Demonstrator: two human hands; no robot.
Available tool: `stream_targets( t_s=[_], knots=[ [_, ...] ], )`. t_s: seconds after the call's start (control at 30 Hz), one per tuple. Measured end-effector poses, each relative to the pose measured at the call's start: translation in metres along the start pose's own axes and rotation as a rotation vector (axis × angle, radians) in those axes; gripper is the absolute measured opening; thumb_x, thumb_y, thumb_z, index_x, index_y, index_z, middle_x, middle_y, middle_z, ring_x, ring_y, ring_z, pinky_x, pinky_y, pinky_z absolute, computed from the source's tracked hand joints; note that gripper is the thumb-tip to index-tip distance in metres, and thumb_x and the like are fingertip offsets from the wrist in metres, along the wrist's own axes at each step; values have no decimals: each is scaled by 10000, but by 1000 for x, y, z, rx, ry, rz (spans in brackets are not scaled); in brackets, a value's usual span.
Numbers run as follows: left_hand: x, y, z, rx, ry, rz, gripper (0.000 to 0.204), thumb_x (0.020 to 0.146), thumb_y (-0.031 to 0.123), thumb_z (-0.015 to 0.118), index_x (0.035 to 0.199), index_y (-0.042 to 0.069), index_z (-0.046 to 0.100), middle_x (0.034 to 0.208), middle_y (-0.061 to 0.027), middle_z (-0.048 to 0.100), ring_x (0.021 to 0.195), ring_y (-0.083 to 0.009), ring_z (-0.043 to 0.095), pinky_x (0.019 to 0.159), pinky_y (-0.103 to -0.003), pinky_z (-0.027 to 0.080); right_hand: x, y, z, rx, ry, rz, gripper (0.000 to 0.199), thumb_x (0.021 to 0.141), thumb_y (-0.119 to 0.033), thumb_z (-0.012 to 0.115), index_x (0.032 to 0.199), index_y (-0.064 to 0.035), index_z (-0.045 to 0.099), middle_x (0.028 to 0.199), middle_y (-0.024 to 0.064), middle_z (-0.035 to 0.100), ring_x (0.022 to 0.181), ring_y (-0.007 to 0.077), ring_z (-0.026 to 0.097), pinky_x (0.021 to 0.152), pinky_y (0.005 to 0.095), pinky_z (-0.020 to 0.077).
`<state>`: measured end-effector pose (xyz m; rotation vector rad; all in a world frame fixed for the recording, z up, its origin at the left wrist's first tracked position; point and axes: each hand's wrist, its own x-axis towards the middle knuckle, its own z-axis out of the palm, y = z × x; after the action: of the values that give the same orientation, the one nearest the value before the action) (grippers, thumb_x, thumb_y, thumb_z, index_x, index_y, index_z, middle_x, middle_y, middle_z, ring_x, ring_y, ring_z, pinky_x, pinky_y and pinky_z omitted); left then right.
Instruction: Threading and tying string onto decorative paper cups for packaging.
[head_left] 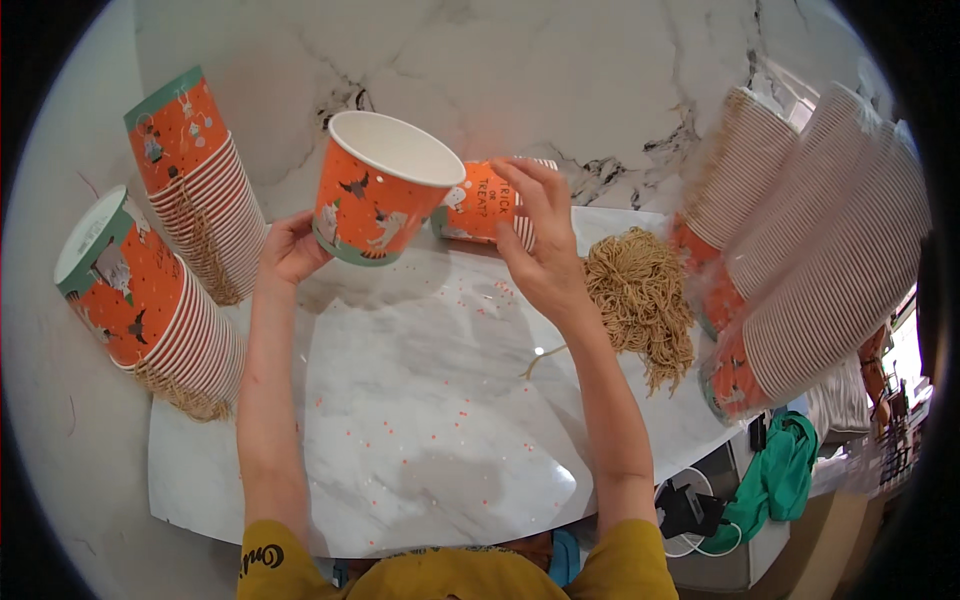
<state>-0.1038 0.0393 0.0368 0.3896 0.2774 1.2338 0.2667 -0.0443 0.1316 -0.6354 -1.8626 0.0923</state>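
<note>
My left hand (296, 248) grips an orange paper cup (370, 205) with a green base band and cartoon figures, holding it up near its base. The cup is slightly tilted, its white inside facing up. My right hand (540, 235) is open, thumb and fingers apart, at the rim end of a short stack of matching orange cups (472, 205) lying on its side. Whether the fingers touch that stack I cannot tell. Just right of my right forearm lies a heap of tan strings (645, 300), with one loose strand trailing left.
Two tall cup stacks (205, 190) (150, 280) stand at the left, with tan strings hanging along them. Several plastic-wrapped cup stacks (820, 260) lean at the right. Orange dots are scattered over the white marble-look table (430, 400). A green bag (780, 470) and a white cable (735, 540) lie lower right.
</note>
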Motion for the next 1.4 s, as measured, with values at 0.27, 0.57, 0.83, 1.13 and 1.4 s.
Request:
stream_targets(
  t_s=[0.27, 0.57, 0.83, 1.13, 1.4],
  knots=[
    [7, -19, 4, 21, -19, -116, 289, 943, 42, 571, 1205, -78, 589, 1228, -196, 662, 1168, -315, 638, 1037, -483, 509, -14, 46, 13, -119, -124, -65, 244, 883, -52, 677, 1125, -84, 682, 1314, 86, 543, 1256, 313, 473, 1036, 431, 427],
    [-9, -45, 53, 1197, 575, 381, 235, 889, 207, 675, 1046, 32, 665, 957, -43, 665, 723, -139, 578, 706, -298, 485, -11, 28, 16, -69, -100, -39, 97, 889, -88, 679, 978, -51, 670, 950, 67, 648, 997, 289, 590, 866, 403, 424],
    [-61, -100, 171, 1485, 84, 568, 234, 923, 70, 586, 1133, 51, 685, 738, 43, 596, 552, -28, 462, 514, -203, 382, -15, 16, 24, -294, 0, -134, 77, 876, -87, 689, 939, -67, 649, 890, 60, 628, 899, 266, 581, 808, 399, 401],
    [-44, -99, 150, 1603, 47, 400, 190, 849, -32, 515, 977, -19, 655, 859, -2, 631, 792, -67, 569, 719, -246, 501, -18, 13, 32, -49, -107, -59, 111, 853, -82, 668, 962, -61, 671, 912, 66, 645, 921, 261, 580, 856, 402, 388],
    [-44, -68, 140, 1338, 61, 318, 71, 816, 72, 550, 794, 63, 616, 724, 46, 540, 665, -63, 444, 587, -233, 362, -20, 50, 6, -41, -155, 20, 293, 781, -17, 576, 1059, -48, 665, 999, 84, 630, 1060, 283, 527, 954, 411, 411]
  ],
)
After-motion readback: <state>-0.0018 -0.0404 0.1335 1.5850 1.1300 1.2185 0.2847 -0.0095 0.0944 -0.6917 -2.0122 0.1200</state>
